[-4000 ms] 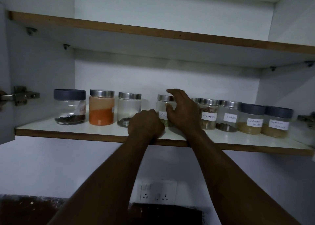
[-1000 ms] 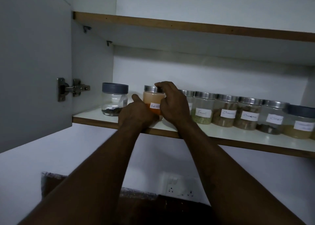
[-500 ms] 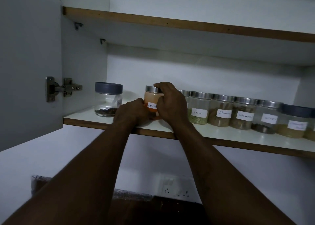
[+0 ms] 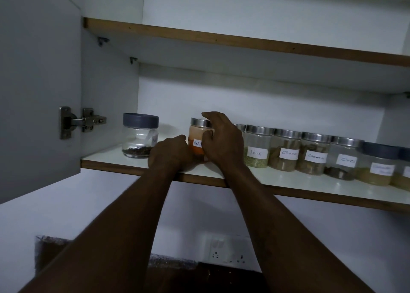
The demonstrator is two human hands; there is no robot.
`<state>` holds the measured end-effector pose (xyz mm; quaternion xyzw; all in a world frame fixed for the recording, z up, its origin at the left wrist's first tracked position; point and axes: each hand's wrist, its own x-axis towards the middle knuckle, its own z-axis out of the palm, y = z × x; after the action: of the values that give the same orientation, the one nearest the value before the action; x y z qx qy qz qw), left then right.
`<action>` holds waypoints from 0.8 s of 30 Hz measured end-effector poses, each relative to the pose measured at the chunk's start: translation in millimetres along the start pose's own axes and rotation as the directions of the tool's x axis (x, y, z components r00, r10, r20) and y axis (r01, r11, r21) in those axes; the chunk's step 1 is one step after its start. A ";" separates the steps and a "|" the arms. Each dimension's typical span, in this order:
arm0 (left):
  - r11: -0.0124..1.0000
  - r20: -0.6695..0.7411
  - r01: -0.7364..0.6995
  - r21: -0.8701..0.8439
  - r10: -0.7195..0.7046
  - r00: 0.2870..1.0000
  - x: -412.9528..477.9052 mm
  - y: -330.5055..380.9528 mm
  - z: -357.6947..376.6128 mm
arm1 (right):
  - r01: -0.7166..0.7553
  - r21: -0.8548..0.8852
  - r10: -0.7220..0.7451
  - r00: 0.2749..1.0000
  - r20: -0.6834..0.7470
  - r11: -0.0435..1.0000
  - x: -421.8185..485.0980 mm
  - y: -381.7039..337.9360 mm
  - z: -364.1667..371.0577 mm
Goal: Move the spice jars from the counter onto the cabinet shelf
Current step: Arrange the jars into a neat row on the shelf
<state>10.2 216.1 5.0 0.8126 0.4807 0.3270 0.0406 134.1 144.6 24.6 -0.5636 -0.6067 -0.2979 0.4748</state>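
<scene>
A jar of orange-red powder (image 4: pixel 197 137) with a steel lid stands on the white cabinet shelf (image 4: pixel 288 181). My right hand (image 4: pixel 224 141) grips it from the right, fingers curled over the lid and side. My left hand (image 4: pixel 172 154) holds its lower left side, resting on the shelf. Left of them stands a grey-lidded jar (image 4: pixel 140 135) with dark spice at the bottom. To the right runs a row of labelled jars: fennel (image 4: pixel 257 147), two cinnamon jars (image 4: pixel 286 150), cloves (image 4: pixel 343 159) and a grey-lidded jar of tan powder (image 4: pixel 378 165).
The open cabinet door (image 4: pixel 37 88) with its hinge (image 4: pixel 77 121) stands at the left. A second shelf (image 4: pixel 244 40) runs above. A wall socket (image 4: pixel 226 248) sits below, over a dark counter (image 4: pixel 199 277).
Four seconds ago my hands were on the fennel jar further right; now both hold the red powder jar. Its label has turned more to the front in the last second.
</scene>
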 end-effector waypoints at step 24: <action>0.912 -0.504 0.238 -0.334 -0.386 0.773 -40.1 -38.8 -26.0 | 0.065 0.135 -0.115 0.907 0.406 0.989 14.7 -69.8 56.5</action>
<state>-47.0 198.0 -9.2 0.5770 0.5547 0.5970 0.0549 54.3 188.1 29.1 -0.5561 -0.7350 -0.1573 0.3546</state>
